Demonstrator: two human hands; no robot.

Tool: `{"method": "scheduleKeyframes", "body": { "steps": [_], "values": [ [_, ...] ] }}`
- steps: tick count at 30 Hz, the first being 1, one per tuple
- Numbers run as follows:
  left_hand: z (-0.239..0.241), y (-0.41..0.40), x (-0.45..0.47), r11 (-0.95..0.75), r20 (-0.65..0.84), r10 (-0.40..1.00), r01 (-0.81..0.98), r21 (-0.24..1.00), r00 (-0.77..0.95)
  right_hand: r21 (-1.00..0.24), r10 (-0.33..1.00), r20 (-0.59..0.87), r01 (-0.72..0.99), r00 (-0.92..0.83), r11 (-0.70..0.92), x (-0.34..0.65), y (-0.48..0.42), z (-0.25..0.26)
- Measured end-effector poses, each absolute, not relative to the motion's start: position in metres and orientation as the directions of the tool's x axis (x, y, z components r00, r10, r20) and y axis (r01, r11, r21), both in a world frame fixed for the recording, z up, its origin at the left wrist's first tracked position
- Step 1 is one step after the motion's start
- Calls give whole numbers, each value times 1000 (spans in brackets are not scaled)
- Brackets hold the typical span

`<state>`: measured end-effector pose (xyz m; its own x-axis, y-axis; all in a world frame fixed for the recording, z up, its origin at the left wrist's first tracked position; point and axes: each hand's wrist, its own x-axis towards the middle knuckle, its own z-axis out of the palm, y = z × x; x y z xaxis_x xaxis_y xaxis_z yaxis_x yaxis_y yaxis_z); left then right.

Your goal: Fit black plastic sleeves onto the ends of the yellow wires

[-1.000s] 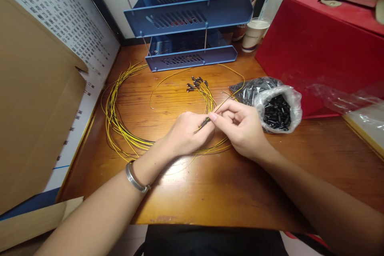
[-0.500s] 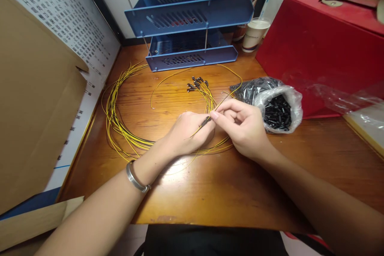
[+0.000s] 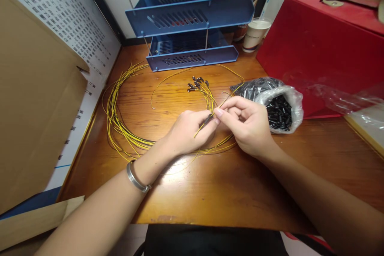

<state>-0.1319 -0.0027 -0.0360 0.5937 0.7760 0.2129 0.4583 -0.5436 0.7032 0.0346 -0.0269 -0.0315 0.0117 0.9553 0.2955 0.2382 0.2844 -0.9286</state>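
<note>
My left hand (image 3: 187, 131) and my right hand (image 3: 246, 122) meet at the middle of the wooden desk (image 3: 210, 184). Both pinch a thin yellow wire (image 3: 200, 128), with a small black sleeve (image 3: 207, 119) on it right between the fingertips. Beneath the hands lies a coil of yellow wires (image 3: 120, 124), and a bunch of wire ends with black sleeves (image 3: 196, 83) points away from me. A clear plastic bag of black sleeves (image 3: 276, 106) lies just right of my right hand.
A blue stacked paper tray (image 3: 192, 20) stands at the back, with a paper cup (image 3: 253, 34) beside it. A red box (image 3: 324, 44) fills the right. Brown cardboard (image 3: 33, 104) and a printed sheet (image 3: 66, 20) border the left. Clear plastic (image 3: 354, 100) lies at far right.
Both hands have drifted slightly right and away from me, still pinching the wire and sleeve. Nothing else has moved.
</note>
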Motion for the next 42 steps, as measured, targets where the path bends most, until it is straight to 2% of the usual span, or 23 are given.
{"method": "scheduleKeyframes", "body": {
  "steps": [16, 32, 42],
  "values": [
    [-41, -1, -135, -593, 228, 748, 474, 650, 623, -940, 967, 251, 229, -39, 253, 32, -28, -31],
    [-38, -1, -133, -594, 191, 748, 513, 619, 636, -974, 987, 154, 163, -44, 159, 33, -26, -29],
    [-40, 0, -133, -588, 168, 754, 538, 604, 635, -975, 988, 150, 162, -41, 154, 34, -26, -29]
  ]
}}
